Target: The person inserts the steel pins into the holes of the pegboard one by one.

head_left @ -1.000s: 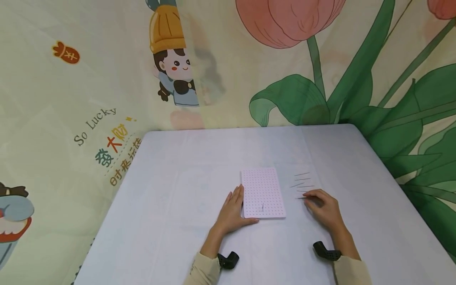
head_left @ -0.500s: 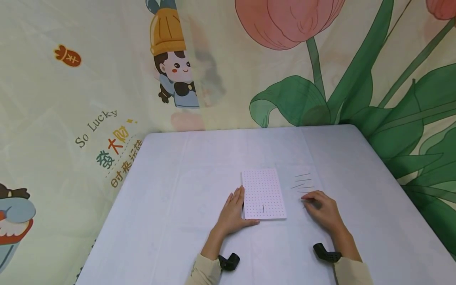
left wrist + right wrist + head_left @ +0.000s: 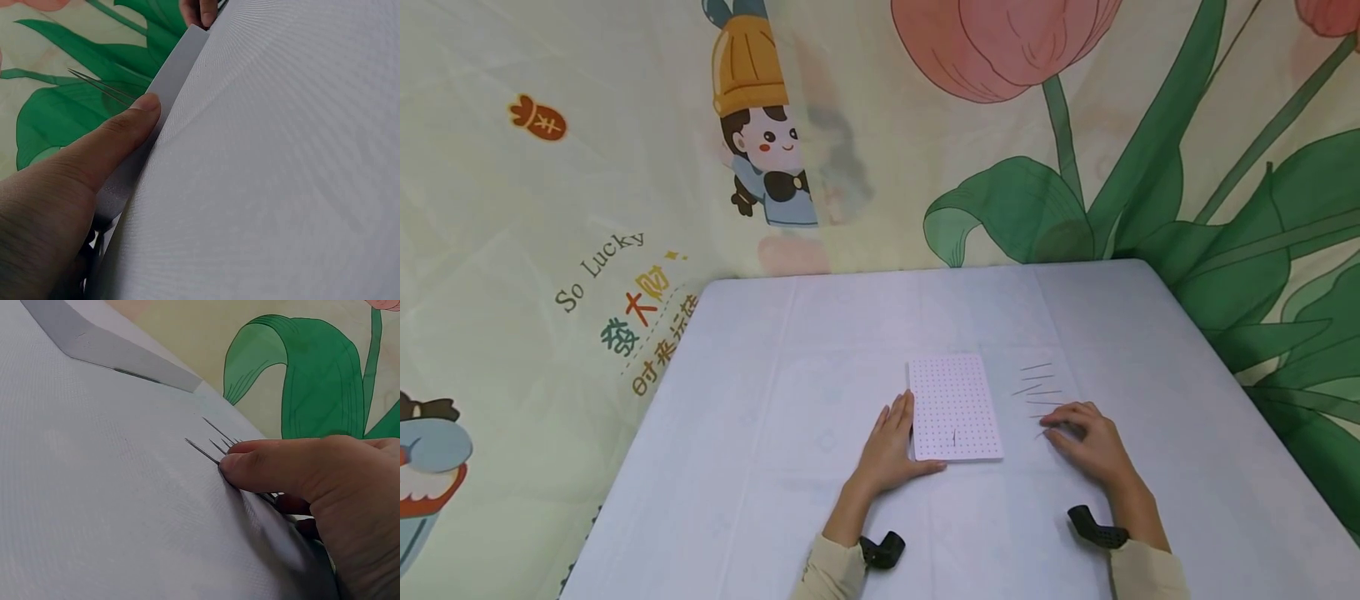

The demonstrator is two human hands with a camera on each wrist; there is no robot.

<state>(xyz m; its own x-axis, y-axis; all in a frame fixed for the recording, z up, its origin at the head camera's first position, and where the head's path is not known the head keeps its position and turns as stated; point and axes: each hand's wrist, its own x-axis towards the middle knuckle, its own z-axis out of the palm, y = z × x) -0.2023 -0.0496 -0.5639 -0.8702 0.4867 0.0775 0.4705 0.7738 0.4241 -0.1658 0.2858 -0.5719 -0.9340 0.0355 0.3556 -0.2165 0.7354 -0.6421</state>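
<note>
So, left hand [image 3: 886, 454] first: it lies low against the white perforated board [image 3: 951, 396], fingers straight and close together along the left side, thumb stretched along the near edge, touching without curling round. Over on the right, it's the right hand [image 3: 1090, 442], wrist low, other fingers bent, thumb and forefinger nipped together on a thin needle [image 3: 203, 452], just its free end poking clear. Can't tell whether that end touches the counter [image 3: 805, 375].

The board lies flat between the two hands, and near its close edge one slim upright needle [image 3: 954, 437] stands up. From the left wrist it's two thin shafts [image 3: 103, 87] beyond the thumb, which blocks the spot where they meet the board. Just ahead of the right hand, loose needles [image 3: 1037, 378] lie in a rough column, well within reach; the right wrist view has that hand covering most of them.

Black wrist cameras [image 3: 883, 551] show at both cream sleeves [image 3: 831, 567]. Behind it all, a printed backdrop [image 3: 587, 187]: big pink tulip [image 3: 1007, 50], green leaves [image 3: 1011, 208], cartoon figure [image 3: 771, 150], and lettering [image 3: 601, 271] reading "So Lucky", with colourful Chinese characters [image 3: 636, 308] beneath, "發大财" among them.
</note>
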